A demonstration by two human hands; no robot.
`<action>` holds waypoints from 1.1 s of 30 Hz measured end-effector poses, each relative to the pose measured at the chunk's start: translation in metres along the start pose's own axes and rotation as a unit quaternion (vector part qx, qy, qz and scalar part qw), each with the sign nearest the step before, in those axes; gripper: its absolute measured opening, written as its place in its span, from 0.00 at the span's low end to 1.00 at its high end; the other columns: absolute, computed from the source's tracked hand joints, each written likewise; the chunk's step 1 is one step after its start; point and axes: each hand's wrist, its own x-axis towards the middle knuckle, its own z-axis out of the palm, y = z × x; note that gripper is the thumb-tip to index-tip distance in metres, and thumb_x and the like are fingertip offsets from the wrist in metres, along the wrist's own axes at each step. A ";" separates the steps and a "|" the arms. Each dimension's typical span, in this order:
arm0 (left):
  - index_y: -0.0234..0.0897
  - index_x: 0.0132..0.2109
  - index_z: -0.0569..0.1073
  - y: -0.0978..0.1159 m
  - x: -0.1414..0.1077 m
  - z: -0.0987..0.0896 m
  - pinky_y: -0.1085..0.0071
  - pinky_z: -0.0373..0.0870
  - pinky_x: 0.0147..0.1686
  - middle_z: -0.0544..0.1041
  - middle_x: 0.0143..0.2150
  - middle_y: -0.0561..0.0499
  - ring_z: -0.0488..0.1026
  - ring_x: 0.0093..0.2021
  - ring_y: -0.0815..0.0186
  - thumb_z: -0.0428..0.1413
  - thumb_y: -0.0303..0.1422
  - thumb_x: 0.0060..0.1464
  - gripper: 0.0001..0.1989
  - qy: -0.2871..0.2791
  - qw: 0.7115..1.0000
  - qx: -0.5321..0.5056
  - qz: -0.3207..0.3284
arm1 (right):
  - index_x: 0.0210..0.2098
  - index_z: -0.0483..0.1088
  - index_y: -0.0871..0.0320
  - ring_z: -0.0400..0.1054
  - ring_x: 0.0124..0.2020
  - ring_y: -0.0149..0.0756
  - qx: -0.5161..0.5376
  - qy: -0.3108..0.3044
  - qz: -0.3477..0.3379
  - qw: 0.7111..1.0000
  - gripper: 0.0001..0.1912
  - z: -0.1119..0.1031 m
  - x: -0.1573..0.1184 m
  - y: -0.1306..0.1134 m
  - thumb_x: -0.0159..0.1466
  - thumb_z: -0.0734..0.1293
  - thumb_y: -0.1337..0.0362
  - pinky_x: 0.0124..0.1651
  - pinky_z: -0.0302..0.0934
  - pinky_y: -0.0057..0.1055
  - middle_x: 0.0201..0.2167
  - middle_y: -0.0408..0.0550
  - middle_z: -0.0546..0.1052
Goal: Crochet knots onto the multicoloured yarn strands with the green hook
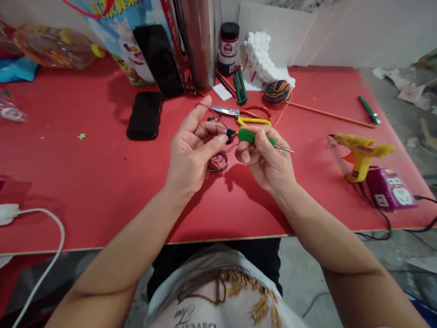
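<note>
My right hand (266, 155) grips the green handle of a crochet hook (247, 135), whose thin metal shaft points left. Between the thumb and fingers of my left hand (193, 146) is a small dark piece of crochet work (230, 135), with the hook's tip beside it. A strand of yarn runs over my raised left index finger. Below the fingers hangs or lies a loose coil of multicoloured yarn (217, 162); which of the two I cannot tell. Just beyond my hands, scissors (241, 114) with red and yellow handles lie on the red table (102, 182).
A multicoloured yarn ball (278, 92), a green utility knife (240, 86) and a dark-capped jar (228, 48) are at the back. Two phones, one a black phone (144, 115), sit back left. A yellow glue gun (362, 155) and a purple power box (391, 187) stand right, with cables trailing.
</note>
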 end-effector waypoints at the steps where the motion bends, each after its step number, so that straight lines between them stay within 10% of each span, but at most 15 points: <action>1: 0.49 0.64 0.79 0.002 -0.001 0.001 0.61 0.81 0.48 0.85 0.44 0.53 0.83 0.49 0.59 0.76 0.28 0.55 0.31 -0.001 1.000 0.004 -0.003 | 0.44 0.84 0.52 0.71 0.25 0.28 0.000 0.004 0.001 1.000 0.13 0.000 0.000 0.000 0.69 0.80 0.50 0.35 0.74 0.31 0.29 0.40 0.82; 12: 0.58 0.79 0.63 -0.001 0.002 0.004 0.62 0.84 0.49 0.86 0.37 0.59 0.87 0.45 0.60 0.78 0.27 0.52 0.54 0.023 1.000 -0.016 -0.006 | 0.46 0.82 0.51 0.75 0.28 0.31 -0.017 -0.009 0.020 1.000 0.15 0.003 -0.003 0.000 0.70 0.78 0.48 0.37 0.76 0.35 0.32 0.41 0.83; 33: 0.50 0.74 0.69 -0.010 -0.005 0.005 0.66 0.84 0.45 0.86 0.38 0.58 0.85 0.41 0.64 0.78 0.28 0.51 0.47 0.056 0.997 -0.036 -0.037 | 0.47 0.83 0.51 0.71 0.26 0.26 0.040 0.021 0.046 0.998 0.15 0.006 0.000 0.005 0.69 0.78 0.48 0.34 0.71 0.28 0.31 0.39 0.82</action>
